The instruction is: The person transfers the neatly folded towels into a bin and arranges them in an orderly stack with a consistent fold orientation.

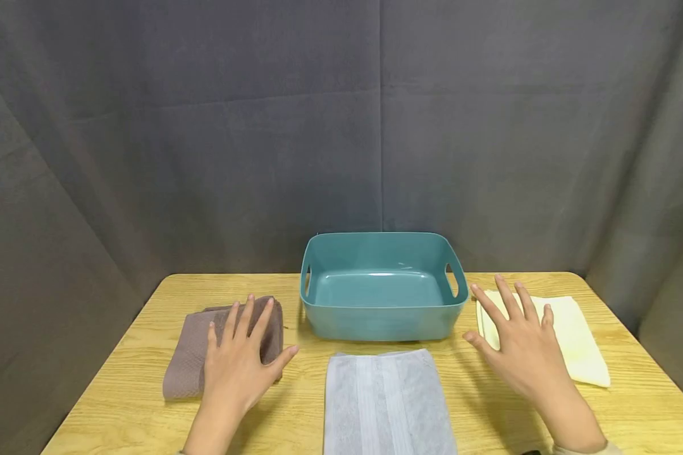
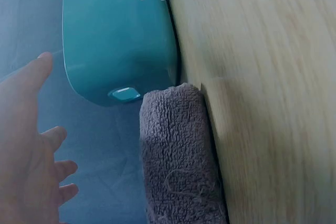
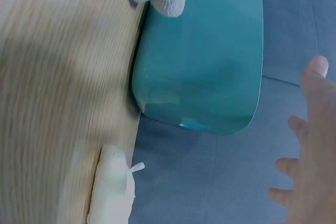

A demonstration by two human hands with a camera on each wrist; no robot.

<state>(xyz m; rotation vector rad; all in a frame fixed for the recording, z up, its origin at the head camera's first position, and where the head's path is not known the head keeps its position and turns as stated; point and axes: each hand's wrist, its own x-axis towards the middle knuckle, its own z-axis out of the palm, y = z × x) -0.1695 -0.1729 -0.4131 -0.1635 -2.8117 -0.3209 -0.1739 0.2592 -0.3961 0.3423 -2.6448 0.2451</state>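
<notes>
My left hand [image 1: 239,366] hovers with fingers spread over the folded brown towel [image 1: 184,363] on the left; a gap shows between them in the left wrist view, where the brown towel [image 2: 176,150] lies on the table. On the other side, my right hand [image 1: 526,351] is spread above the inner edge of a folded pale yellow towel [image 1: 580,341]. That yellow towel [image 3: 111,187] lies apart from the hand in the right wrist view. Between the hands, a folded grey towel [image 1: 387,404] with lighter bands lies at the front. Neither hand holds anything.
A teal plastic basin [image 1: 381,322] with a handle hole at each end stands behind the grey towel, with nothing visible inside. The wooden table [image 1: 119,392] has rounded back corners. Dark grey curtains [image 1: 250,158] hang behind and at both sides.
</notes>
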